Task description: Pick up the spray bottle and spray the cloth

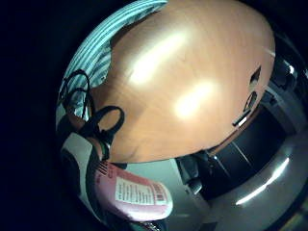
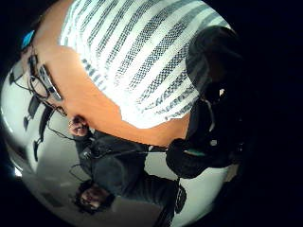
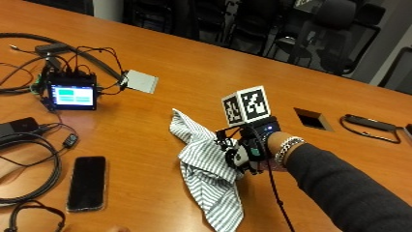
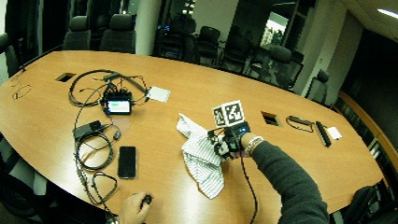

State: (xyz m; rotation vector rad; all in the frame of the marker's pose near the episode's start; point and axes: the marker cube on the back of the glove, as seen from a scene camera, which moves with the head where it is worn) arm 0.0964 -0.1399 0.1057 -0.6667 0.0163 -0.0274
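Observation:
A white cloth with grey stripes [image 3: 205, 170] lies crumpled on the wooden table [image 3: 193, 72]; it also shows in the wide outside view [image 4: 202, 158] and fills much of the thumb side palm view [image 2: 137, 56]. My gloved right hand [image 3: 248, 147] hovers at the cloth's right edge with its fingers curled. Close against the palm is a small pink spray bottle with a white barcode label [image 1: 137, 195], and the hand grips it. In the outside view the hand hides the bottle. The nozzle cannot be made out.
A black phone [image 3: 86, 182] lies left of the cloth. A small lit screen device [image 3: 73, 95] with several cables and a grey pad [image 3: 140, 80] sit at the far left. A table cut-out [image 3: 313, 118] is to the right. The bare hand [image 4: 135, 205] rests at the near edge.

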